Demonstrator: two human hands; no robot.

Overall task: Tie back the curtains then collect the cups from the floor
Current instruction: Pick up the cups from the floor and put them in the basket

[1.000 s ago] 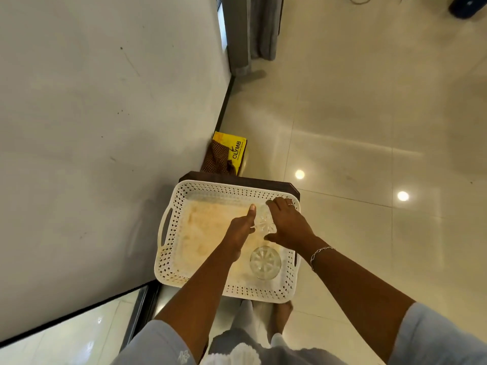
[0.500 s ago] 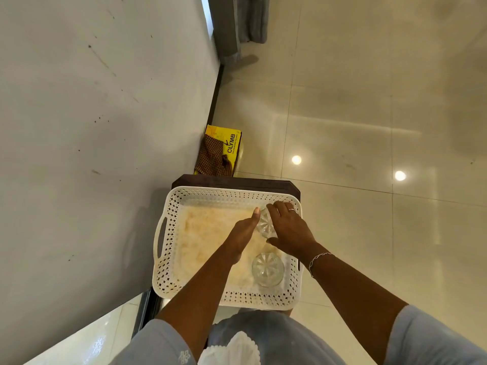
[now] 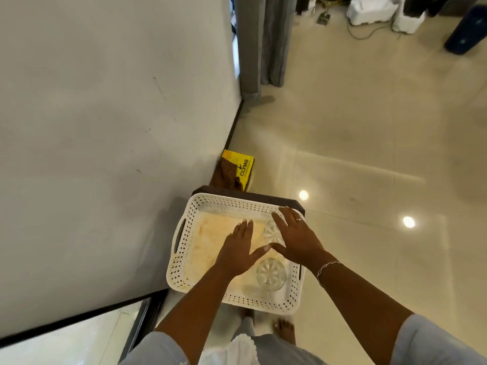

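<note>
The collecting step looked close to finished. Two clear cups stood upright in the white tray (image 3: 232, 202), which sat on a small dark worktop (image 3: 292, 202) against the wall (image 3: 105, 127). The near cup (image 3: 271, 274) stood by the tray's right front corner, and the far cup (image 3: 271, 231) just beyond it along the right side.

The left hand (image 3: 238, 248) lay flat over the middle of the tray, fingers (image 3: 246, 227) straight and slightly apart, holding nothing. The right hand (image 3: 296, 237) hovered beside and partly over the far cup, fingers (image 3: 283, 218) spread wide and gripping nothing. Whether its palm touched the glass could not be told.

The grey curtain (image 3: 263, 40) hung gathered in a narrow bunch at the wall's end, but no tie was visible, so that step could not be confirmed.

No cup showed on the floor (image 3: 369, 140) in view. If none remained elsewhere, the next move would probably be to take the tray by its slotted side handles and lift it level, since the glass cups stood loose and could slide or tip.

A yellow box (image 3: 243, 164) with a brown cloth (image 3: 226, 175) draped on it lay on the floor behind the worktop. Bare feet (image 3: 283, 329) stood close to its front. Cables (image 3: 366, 30) and white gear (image 3: 369, 9) lay far across the room, well apart from the tray.
</note>
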